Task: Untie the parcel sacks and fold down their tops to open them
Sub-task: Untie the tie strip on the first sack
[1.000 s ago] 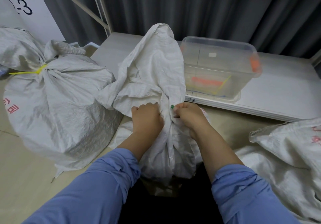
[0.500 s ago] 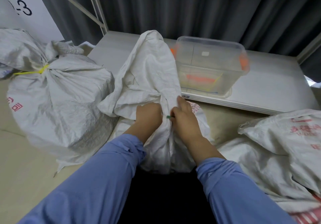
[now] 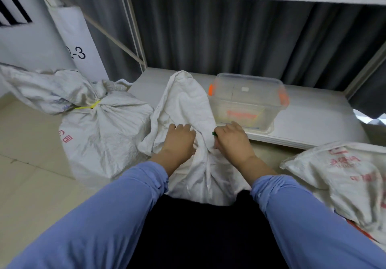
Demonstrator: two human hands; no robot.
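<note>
A white woven sack [image 3: 188,105] stands in front of me, its neck gathered tight between my hands. My left hand [image 3: 179,141] grips the bunched neck from the left. My right hand [image 3: 230,139] pinches a small green tie [image 3: 214,133] at the right side of the neck. The sack's loose top flops upward and back above my hands. A second white sack [image 3: 104,135] lies to the left, closed with a yellow tie [image 3: 92,106]. A third white sack with red print [image 3: 342,176] lies at the right.
A clear plastic box [image 3: 248,101] with orange clips sits on the low white shelf [image 3: 313,122] right behind the sack. Grey curtains hang behind the shelf frame. A white post marked 2-3 [image 3: 77,45] stands at the left. Beige floor [image 3: 27,164] spreads left.
The camera has tilted up, showing more of the shelf above. My right hand shifted slightly right at the neck, still on the green tie. My left hand keeps its grip.
</note>
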